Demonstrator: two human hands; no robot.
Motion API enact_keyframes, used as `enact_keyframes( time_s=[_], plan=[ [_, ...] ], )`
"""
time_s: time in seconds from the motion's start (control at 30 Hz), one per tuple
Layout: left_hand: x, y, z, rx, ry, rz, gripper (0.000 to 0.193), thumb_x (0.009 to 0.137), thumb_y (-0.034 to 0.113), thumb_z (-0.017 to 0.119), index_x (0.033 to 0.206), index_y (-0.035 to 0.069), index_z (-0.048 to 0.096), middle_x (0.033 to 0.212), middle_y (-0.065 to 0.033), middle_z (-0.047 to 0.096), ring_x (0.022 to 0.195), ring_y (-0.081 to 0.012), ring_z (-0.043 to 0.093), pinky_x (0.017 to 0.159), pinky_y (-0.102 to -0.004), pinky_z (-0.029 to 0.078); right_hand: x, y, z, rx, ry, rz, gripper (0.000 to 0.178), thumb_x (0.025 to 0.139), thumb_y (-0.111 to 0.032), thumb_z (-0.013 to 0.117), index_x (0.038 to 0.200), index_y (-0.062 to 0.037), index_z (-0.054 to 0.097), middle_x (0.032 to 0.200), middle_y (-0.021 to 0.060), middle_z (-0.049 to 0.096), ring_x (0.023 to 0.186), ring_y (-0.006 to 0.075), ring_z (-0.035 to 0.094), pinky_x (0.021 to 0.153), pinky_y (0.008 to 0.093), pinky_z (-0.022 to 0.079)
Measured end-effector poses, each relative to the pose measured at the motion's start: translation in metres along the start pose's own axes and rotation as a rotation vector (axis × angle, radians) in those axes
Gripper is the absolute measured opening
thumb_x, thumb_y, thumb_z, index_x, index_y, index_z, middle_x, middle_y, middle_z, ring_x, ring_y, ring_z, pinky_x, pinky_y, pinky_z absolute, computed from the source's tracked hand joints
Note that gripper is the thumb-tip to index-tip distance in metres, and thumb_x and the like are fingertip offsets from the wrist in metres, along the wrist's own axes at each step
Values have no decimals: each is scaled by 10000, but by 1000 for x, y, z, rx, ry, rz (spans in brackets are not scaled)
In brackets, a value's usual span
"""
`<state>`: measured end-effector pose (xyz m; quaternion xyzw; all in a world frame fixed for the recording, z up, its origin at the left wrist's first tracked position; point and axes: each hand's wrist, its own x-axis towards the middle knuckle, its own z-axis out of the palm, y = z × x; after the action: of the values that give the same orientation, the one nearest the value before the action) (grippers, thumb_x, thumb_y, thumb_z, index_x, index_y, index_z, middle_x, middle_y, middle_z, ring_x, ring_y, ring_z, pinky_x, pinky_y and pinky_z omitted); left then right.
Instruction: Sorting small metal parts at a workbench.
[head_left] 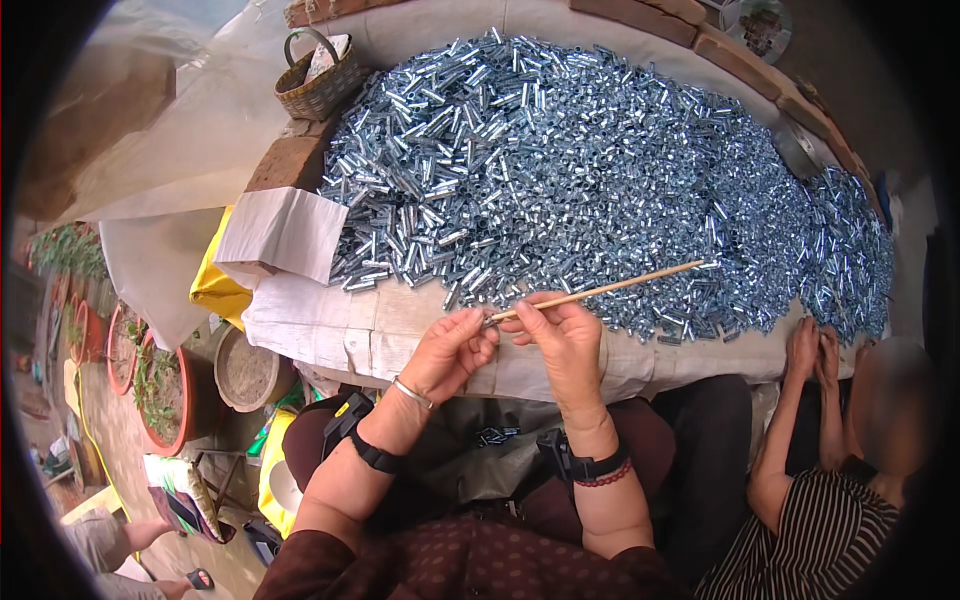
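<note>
A wide pile of short, shiny metal tubes (560,150) covers the table. Over its near edge, my right hand (568,345) is closed around a thin wooden stick (625,283), which slants up to the right across the pile. The stick's lower left end meets the fingertips of my left hand (448,352). Those fingers pinch a small metal tube (488,322), mostly hidden by them; whether the stick is inside it I cannot tell.
Bricks (285,165) border the table, and a wicker basket (318,80) stands at the far left corner. A folded white sheet (285,235) lies at the left edge. Another person's hands (812,350) are at the pile's right end. Potted plants (165,390) stand left.
</note>
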<state>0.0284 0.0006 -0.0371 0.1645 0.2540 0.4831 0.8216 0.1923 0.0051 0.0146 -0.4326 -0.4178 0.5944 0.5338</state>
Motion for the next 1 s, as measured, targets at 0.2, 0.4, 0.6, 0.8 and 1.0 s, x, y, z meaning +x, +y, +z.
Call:
enact_keyframes(
  time_s=[0.2,0.4,0.6,0.8,1.0],
  plan=[
    [-2,-1,0,139,48,-9,217,921,149,554,1047,-21,602,854,-125,669,683,-140,648,646,-225,547,-1,9,0,-123,51,-46,192,879,-164,634,926,20,607,746,13,619,636,45,558,572,194,459],
    [2,-2,3,219,72,12,225,920,144,554,1062,-22,610,857,-121,668,693,-139,651,643,-222,548,5,16,-1,-153,1,-55,161,888,-150,621,922,6,604,744,-5,598,624,38,541,546,184,440],
    [5,-3,0,106,112,44,227,929,149,538,1067,-22,591,862,-98,664,691,-125,651,624,-206,542,-6,14,11,-404,42,-263,144,908,-121,561,899,17,601,720,74,623,608,139,602,560,270,474],
    [3,-9,-4,119,119,110,255,930,185,545,1062,-26,601,866,-103,676,707,-117,659,622,-195,541,-11,26,15,-588,73,-455,99,900,-92,529,906,1,564,798,136,586,689,292,607,599,351,474],
    [3,-14,-5,137,156,140,251,923,193,558,1042,-23,606,833,-97,674,694,-125,658,600,-199,532,-16,27,16,-750,58,-605,76,894,-81,521,917,-8,524,815,150,568,715,339,580,607,386,463]
  ],
)
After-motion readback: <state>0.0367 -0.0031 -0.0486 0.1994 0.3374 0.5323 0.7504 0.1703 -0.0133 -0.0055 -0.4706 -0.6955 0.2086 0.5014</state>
